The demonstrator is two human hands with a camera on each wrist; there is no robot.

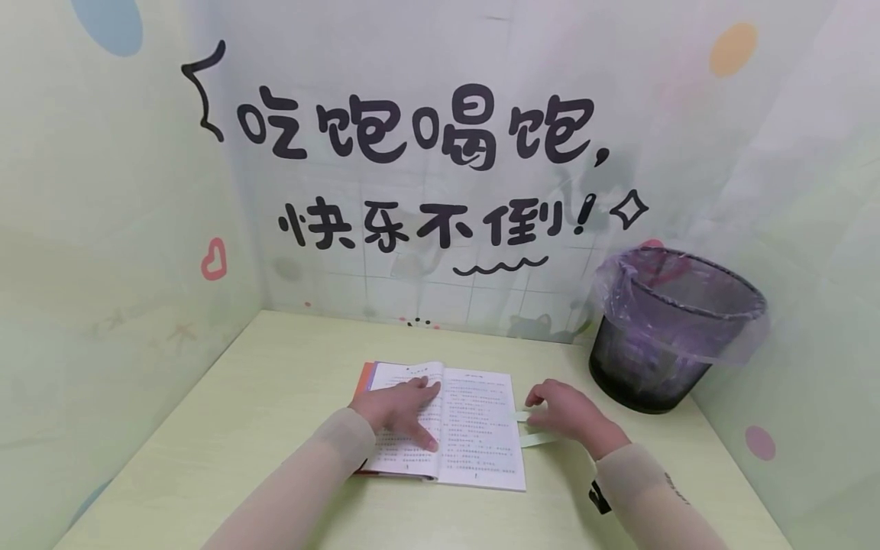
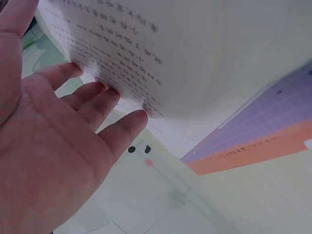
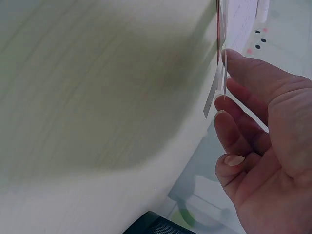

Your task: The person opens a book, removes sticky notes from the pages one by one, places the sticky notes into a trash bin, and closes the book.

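An open book [image 1: 481, 428] lies on the table, its pages covered in printed text. My left hand [image 1: 402, 409] rests on the left page with thumb and fingers spread, the thumb near the middle fold. In the left wrist view, those fingertips touch the printed page [image 2: 112, 58]. Two pale green paper strips [image 1: 538, 440] stick out from the book's right edge. Beside them is my right hand [image 1: 571, 412], its fingers loosely bent. In the right wrist view, the thumb touches a strip [image 3: 210, 100] near the page edge, and a gap shows between thumb and fingertips.
A black mesh bin [image 1: 646, 367] with a purple plastic liner stands at the back right of the table [image 1: 275, 405]. Printed wall sheets [image 1: 426, 298] with large black lettering enclose the back and both sides. An orange and purple cover flap [image 2: 253, 146] shows beyond the left page.
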